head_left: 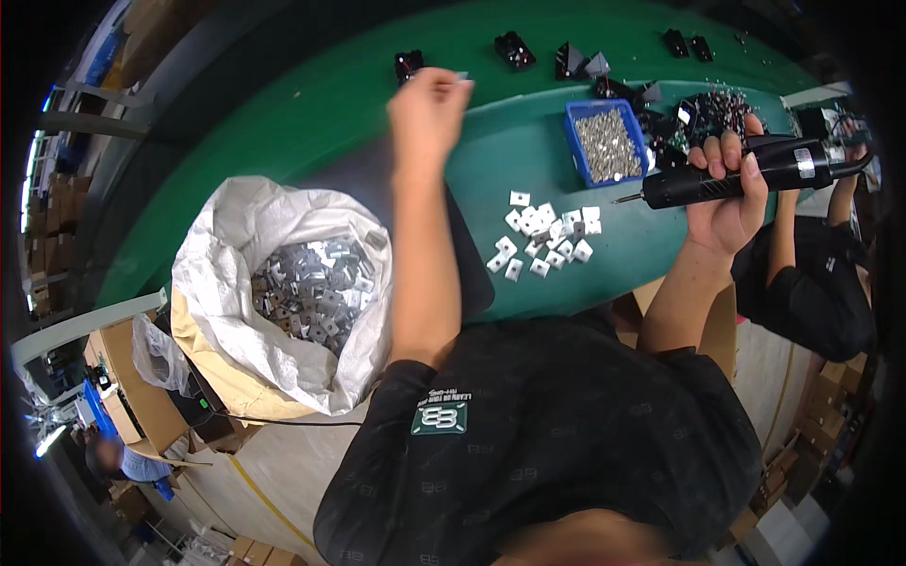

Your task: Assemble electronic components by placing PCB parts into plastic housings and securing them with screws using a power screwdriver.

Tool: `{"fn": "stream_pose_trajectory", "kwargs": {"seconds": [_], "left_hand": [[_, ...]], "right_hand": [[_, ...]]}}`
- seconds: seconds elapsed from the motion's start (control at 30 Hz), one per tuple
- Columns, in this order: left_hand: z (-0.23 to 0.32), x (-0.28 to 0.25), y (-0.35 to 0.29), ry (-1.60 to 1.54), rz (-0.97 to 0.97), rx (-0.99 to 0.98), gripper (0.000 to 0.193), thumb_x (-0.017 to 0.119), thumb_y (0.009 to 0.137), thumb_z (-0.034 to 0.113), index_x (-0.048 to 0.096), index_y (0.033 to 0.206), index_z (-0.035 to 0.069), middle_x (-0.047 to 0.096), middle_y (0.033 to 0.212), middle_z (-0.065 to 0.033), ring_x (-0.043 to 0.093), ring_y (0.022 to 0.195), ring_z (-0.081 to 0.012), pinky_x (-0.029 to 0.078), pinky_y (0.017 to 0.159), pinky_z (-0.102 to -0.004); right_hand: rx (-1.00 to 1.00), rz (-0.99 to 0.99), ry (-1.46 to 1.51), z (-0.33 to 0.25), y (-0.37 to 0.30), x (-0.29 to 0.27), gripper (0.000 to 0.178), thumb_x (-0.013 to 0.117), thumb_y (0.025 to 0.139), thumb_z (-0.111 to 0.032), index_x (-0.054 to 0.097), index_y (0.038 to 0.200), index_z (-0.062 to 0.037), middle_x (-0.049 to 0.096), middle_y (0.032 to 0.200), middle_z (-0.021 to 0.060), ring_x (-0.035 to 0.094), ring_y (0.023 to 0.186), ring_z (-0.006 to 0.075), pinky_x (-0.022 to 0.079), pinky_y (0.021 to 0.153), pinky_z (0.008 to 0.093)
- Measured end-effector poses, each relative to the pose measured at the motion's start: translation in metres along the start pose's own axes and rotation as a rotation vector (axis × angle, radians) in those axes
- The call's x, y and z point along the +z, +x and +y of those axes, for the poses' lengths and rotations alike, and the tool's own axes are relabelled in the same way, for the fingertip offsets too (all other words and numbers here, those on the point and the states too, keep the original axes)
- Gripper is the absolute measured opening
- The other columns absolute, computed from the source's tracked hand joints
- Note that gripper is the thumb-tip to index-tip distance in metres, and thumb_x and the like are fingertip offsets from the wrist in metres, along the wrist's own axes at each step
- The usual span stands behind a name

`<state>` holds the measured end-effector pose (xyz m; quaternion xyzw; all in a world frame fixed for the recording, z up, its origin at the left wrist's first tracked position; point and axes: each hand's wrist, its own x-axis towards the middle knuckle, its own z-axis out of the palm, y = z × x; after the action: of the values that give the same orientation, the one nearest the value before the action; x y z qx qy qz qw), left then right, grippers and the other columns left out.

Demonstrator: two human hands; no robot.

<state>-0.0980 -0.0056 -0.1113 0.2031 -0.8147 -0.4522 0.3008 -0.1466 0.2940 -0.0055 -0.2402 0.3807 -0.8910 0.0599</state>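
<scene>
My right hand (729, 193) is wrapped round a black electric screwdriver (679, 186), held level above the bench, its bit pointing left. Stretched far forward, my left hand (429, 113) is closed in a pinch. A small metal plate (462, 75) shows just its pale edge at those fingertips. Close beside that hand sits a black plastic part (408, 64), partly covered by it. Between my arms, several square metal plates with holes (543, 226) lie loose on the green bench. A blue tray (574, 151) full of small screws stands behind them.
At my left, a white woven sack (222, 274) holds many metal plates. More black parts (514, 50) are spread along the green surface (321, 104), with a heap of them (717, 108) at back right. Another person (812, 274) works at the right. Cardboard boxes (142, 377) stand lower left.
</scene>
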Motion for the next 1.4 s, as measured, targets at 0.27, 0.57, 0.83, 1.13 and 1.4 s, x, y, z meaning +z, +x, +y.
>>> {"fn": "stream_pose_trajectory", "kwargs": {"seconds": [0.27, 0.57, 0.83, 1.13, 1.4], "left_hand": [[-0.060, -0.059, 0.073, 0.449, 0.073, -0.149, 0.020, 0.075, 0.075, 0.022, 0.069, 0.082, 0.003, 0.069, 0.072, -0.0073, 0.065, 0.065, -0.0152, 0.050, 0.063, -0.0287], [-0.079, -0.033, 0.085, 0.498, -0.149, 0.197, 0.018, 0.077, 0.071, 0.020, 0.070, 0.081, 0.006, 0.067, 0.104, -0.0151, 0.061, 0.101, -0.0288, 0.047, 0.088, -0.0373], [-0.077, -0.015, 0.076, 0.247, -0.162, -0.205, 0.025, 0.076, 0.076, 0.016, 0.068, 0.096, 0.003, 0.069, 0.096, -0.0117, 0.067, 0.077, -0.0148, 0.053, 0.070, -0.0266], [-0.031, 0.004, -0.009, 0.093, -0.171, -0.219, 0.029, 0.075, 0.077, 0.013, 0.067, 0.101, 0.000, 0.068, 0.087, -0.0071, 0.064, 0.073, -0.0112, 0.051, 0.065, -0.0244], [-0.018, 0.015, -0.053, -0.058, -0.131, -0.172, 0.033, 0.072, 0.077, 0.007, 0.066, 0.110, 0.006, 0.063, 0.096, -0.0075, 0.055, 0.066, -0.0124, 0.051, 0.062, -0.0242]], "right_hand": [[0.128, -0.129, 0.088, 0.031, 0.047, -0.015, 0.050, 0.056, 0.088, -0.014, 0.040, 0.133, -0.0008, 0.048, 0.083, 0.0039, 0.046, 0.073, 0.0128, 0.042, 0.073, 0.0321], [0.231, -0.033, 0.052, 0.050, 0.056, -0.018, 0.055, 0.064, 0.080, -0.014, 0.043, 0.128, -0.0001, 0.050, 0.076, 0.0041, 0.049, 0.066, 0.0135, 0.043, 0.065, 0.0315], [0.233, -0.022, -0.028, 0.050, 0.050, -0.024, 0.054, 0.063, 0.079, -0.013, 0.043, 0.127, 0.0020, 0.051, 0.074, 0.0049, 0.049, 0.065, 0.0141, 0.044, 0.064, 0.0326], [0.255, -0.145, 0.100, 0.060, 0.046, -0.023, 0.060, 0.063, 0.082, -0.018, 0.040, 0.136, -0.0062, 0.047, 0.077, 0.0022, 0.046, 0.066, 0.0138, 0.042, 0.067, 0.0322], [0.210, -0.353, 0.164, 0.085, 0.039, -0.012, 0.062, 0.062, 0.084, -0.021, 0.035, 0.139, -0.0099, 0.048, 0.077, 0.0007, 0.047, 0.067, 0.0133, 0.041, 0.068, 0.0327]]}}
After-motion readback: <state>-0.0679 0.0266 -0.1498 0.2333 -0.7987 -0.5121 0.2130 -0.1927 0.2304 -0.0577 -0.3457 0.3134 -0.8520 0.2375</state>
